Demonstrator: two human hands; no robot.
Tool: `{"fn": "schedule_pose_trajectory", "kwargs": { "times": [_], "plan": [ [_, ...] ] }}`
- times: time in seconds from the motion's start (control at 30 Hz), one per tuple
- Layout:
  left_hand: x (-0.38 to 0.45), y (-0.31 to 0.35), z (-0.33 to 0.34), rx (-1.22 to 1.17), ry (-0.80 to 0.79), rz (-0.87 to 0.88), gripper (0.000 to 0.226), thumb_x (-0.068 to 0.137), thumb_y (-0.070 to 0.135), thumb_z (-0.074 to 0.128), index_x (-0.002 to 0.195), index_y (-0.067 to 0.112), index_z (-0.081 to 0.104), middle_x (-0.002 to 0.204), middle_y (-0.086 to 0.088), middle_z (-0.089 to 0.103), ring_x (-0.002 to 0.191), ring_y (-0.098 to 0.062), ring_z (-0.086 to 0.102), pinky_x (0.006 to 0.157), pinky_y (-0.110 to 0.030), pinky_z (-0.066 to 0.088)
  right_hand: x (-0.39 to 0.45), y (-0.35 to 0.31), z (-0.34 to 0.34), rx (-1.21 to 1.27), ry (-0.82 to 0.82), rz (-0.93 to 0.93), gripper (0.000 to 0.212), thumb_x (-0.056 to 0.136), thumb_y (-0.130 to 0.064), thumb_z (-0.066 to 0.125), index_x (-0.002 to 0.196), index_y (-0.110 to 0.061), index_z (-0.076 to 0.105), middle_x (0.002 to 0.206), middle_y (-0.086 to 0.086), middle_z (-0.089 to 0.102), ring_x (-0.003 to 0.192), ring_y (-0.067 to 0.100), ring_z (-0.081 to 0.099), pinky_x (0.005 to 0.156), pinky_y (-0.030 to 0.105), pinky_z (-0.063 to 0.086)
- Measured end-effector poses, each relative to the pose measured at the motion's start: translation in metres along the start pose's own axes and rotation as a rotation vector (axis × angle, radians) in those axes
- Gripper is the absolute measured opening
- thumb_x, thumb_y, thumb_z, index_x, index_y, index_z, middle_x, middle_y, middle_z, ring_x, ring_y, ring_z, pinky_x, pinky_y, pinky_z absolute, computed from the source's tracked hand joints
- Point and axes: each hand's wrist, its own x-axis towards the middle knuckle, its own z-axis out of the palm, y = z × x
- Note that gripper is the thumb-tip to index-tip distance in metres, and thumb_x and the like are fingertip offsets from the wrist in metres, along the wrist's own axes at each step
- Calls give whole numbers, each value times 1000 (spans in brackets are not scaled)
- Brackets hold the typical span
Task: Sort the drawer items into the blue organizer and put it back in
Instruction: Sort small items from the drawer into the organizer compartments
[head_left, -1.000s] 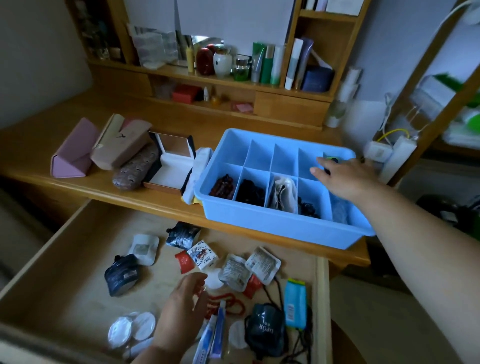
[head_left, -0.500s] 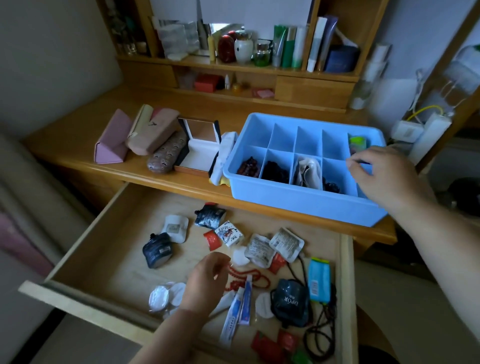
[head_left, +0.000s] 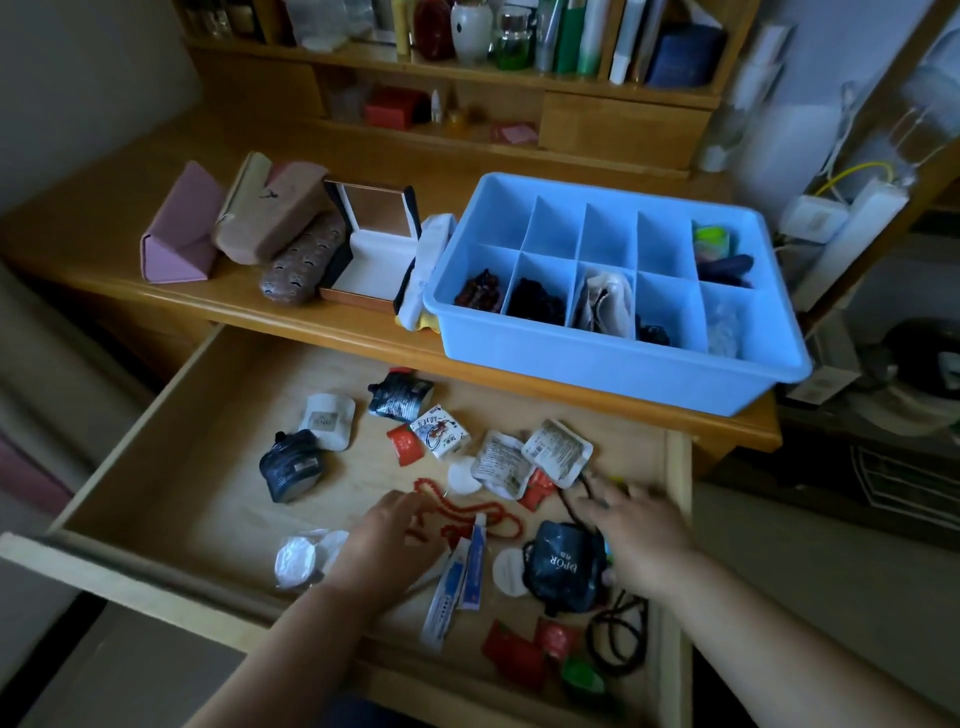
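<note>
My right hand (head_left: 636, 535) has left the blue organizer (head_left: 613, 364), fingers spread over drawer (head_left: 156, 431) clutter, while left hand (head_left: 387, 545) touches red beads (head_left: 467, 512); grasp unclear, sorting continues.

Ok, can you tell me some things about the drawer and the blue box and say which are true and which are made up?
1. The blue organizer sits on the desk. True.
2. Both hands are in the open drawer. True: left hand, right hand.
3. Every organizer compartment is full. False: three back-row ones look empty.
4. The red bead string is in the organizer. False: it lies in the drawer by the left hand.
5. The right hand is lifting the organizer. False: it is down in the drawer.
</note>
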Motion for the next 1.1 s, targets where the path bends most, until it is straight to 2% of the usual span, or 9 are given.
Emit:
{"fn": "schedule_pose_trajectory", "kwargs": {
  "times": [0.07,0.17,0.27,0.4,0.63,0.7,0.8,0.93,1.1],
  "plan": [
    [-3,3,5,37,-109,106,59,72,41,75,125,33,52,122,11,48,109,-8,49,86,-16,44,3,3,3,-6,1,-29,75,75,-34,75,137,-28,33,148,1,25,126,29,36,91,38,45],
    [-4,11,16,332,-215,245,79,69,49,73,138,37,35,139,11,33,123,-13,37,103,-31,39,9,8,0,21,64,-98,53,79,-28,71,125,-22,47,133,0,36,118,26,41,85,36,45],
    [2,14,18,386,-129,133,58,81,41,64,133,29,42,134,4,40,118,-15,44,97,-31,42,15,16,-5,146,152,-114,31,82,-27,66,111,-20,58,124,-2,44,111,21,46,87,32,45],
    [8,8,7,246,-51,-114,41,89,20,56,129,21,47,126,-2,48,112,-19,52,94,-32,45,16,34,-12,293,261,-43,21,84,-12,61,104,-17,62,122,0,51,105,20,54,86,31,46],
    [7,-5,-19,78,130,-274,43,87,7,55,127,20,51,129,-3,47,115,-21,51,90,-33,50,-1,5,8,52,101,-158,38,82,1,49,114,-16,60,125,5,48,107,27,49,84,31,44],
    [5,-13,-27,60,170,-298,40,87,5,55,124,19,54,130,-4,47,115,-21,51,87,-30,48,-7,-9,17,25,61,-258,40,82,-1,50,118,-15,60,120,5,52,107,26,49,88,36,45],
    [1,-28,-39,-6,184,-332,34,88,1,51,116,17,59,121,-4,54,99,-17,53,80,-28,47,-13,-16,19,106,54,-318,33,88,-12,48,116,-19,63,117,-1,55,109,21,50,88,30,42],
    [-1,-33,-59,-137,242,-304,22,90,1,52,100,17,63,102,-6,66,80,-13,55,64,-18,40,-18,-17,-14,315,322,-279,21,91,-24,49,102,-25,68,106,-11,63,94,10,59,76,26,46],
    [13,23,-90,-395,316,-112,17,91,9,56,87,24,63,83,-6,68,68,-14,63,62,-24,49,-19,-19,-86,787,715,-218,11,86,-30,61,90,-26,71,81,-17,69,72,-2,62,66,16,51]
  ]
}}
